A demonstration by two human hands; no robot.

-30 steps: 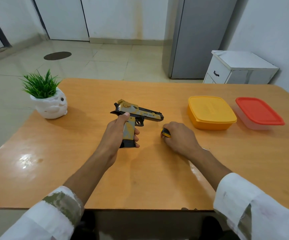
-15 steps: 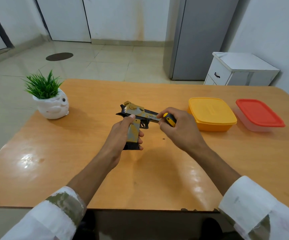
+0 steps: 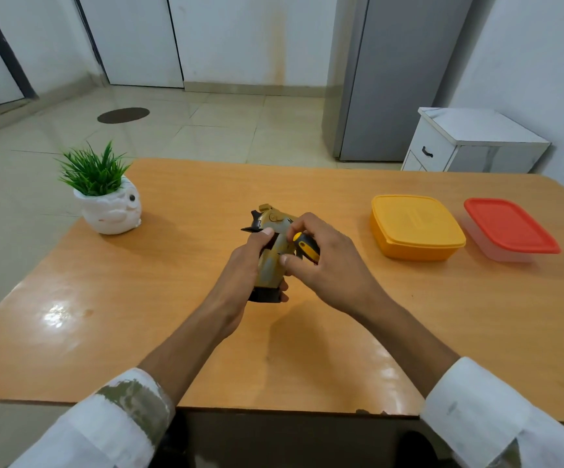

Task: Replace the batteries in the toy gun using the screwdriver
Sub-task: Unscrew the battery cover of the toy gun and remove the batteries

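Above the middle of the orange table (image 3: 172, 332), my left hand (image 3: 245, 268) grips the handle of the gold and black toy gun (image 3: 270, 261). The gun's rear end points away from me and its barrel is hidden behind my right hand (image 3: 327, 268). That hand holds a screwdriver (image 3: 307, 246) with a yellow and black handle, pressed against the gun's grip. The screwdriver's tip is hidden, so I cannot tell where it touches.
A green plant in a white pot (image 3: 108, 204) stands at the table's left. A yellow lidded box (image 3: 415, 228) and a red-lidded clear box (image 3: 510, 231) sit at the right. Beyond the table stand a white drawer cabinet (image 3: 473, 140) and a grey fridge (image 3: 392, 76).
My right hand picked the screwdriver up from the table and brought it left onto the gun. My left hand turned the gun so that its barrel points away behind my right hand.
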